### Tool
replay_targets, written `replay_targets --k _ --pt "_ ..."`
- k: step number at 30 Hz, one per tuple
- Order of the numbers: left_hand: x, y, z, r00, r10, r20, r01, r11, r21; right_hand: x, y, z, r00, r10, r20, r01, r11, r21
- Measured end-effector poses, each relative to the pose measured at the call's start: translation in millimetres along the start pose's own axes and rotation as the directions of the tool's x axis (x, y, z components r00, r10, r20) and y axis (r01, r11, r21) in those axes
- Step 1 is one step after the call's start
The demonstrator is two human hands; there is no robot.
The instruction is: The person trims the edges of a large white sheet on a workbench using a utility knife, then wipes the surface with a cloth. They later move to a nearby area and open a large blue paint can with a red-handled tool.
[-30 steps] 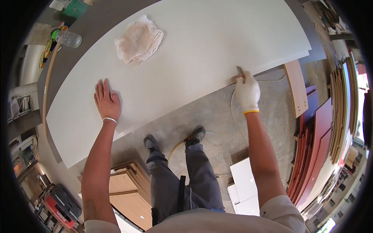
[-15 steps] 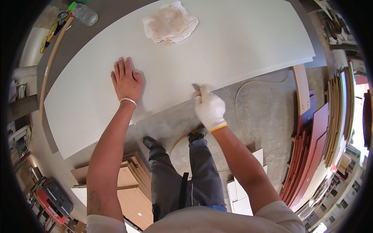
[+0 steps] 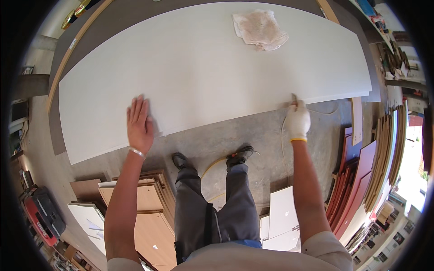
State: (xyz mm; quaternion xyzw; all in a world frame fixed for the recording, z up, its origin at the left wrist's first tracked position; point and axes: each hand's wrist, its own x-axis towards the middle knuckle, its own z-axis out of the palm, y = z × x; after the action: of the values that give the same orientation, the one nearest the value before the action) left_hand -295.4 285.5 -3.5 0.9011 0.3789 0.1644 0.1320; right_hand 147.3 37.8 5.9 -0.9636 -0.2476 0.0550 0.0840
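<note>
A large pale panel [image 3: 190, 67] with a curved far edge spreads out before me. Bare, with its fingers stretched out, my left hand [image 3: 140, 125] rests flat on the panel near its front edge. My right hand [image 3: 297, 121] wears a white knit glove with a yellow cuff. It is closed on a small metal blade tool [image 3: 294, 97], whose tip points away from me at the panel's front edge. Its handle is hidden in the fist, so I cannot tell the exact kind. A crumpled, stained white cloth [image 3: 261, 30] lies on the far part of the panel.
Under the panel is a dark grey board [image 3: 56, 108], with a wooden strip [image 3: 74, 49] along its left. Stacked wood boards [image 3: 153, 230] stand by my left leg, white boards [image 3: 282, 214] by my right. Red-brown panels [image 3: 357, 180] lean at right. A hose [image 3: 284, 144] crosses the floor.
My right hand has moved right along the panel's front edge with the blade tool. My left hand now lies closer to the front edge. The whole view has shifted, the cloth appearing further right.
</note>
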Motion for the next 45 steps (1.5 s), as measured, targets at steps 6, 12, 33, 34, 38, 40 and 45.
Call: replay_targets --k 6,12,33,34,38,40,45 --pt "-103.1 -7.2 -35.9 0.984 -0.138 0.114 0.12 0.981 0.151 -24.1 -24.0 11.9 0.998 -0.07 0.007 0.07 0.997 0.018" --pt "-112.4 -0.2 -27.1 0.982 -0.187 0.041 0.18 0.975 0.127 -28.2 -37.1 2.6 0.997 -0.077 0.022 0.078 0.996 -0.041" --pt "-147.5 11.5 -46.0 0.96 -0.253 0.117 0.263 0.961 -0.085 -249.0 -275.1 67.9 0.877 -0.45 0.167 0.414 0.885 0.214" --pt "-163.2 10.2 -46.1 0.954 -0.276 0.119 0.289 0.951 -0.112 -262.0 -289.7 72.0 0.868 -0.467 0.172 0.431 0.878 0.208" --pt "-232.2 3.3 -57.2 0.911 -0.353 0.213 0.388 0.909 -0.153 -306.1 -343.8 80.7 0.842 -0.479 0.248 0.438 0.876 0.203" --pt "-267.5 -0.1 -60.9 0.882 -0.39 0.264 0.432 0.893 -0.128 -325.3 -369.4 86.2 0.822 -0.499 0.275 0.465 0.866 0.182" --pt "-347.9 -3.9 -77.4 0.769 -0.483 0.419 0.559 0.826 -0.073 -381.6 -434.9 100.4 0.776 -0.567 0.276 0.515 0.822 0.242"
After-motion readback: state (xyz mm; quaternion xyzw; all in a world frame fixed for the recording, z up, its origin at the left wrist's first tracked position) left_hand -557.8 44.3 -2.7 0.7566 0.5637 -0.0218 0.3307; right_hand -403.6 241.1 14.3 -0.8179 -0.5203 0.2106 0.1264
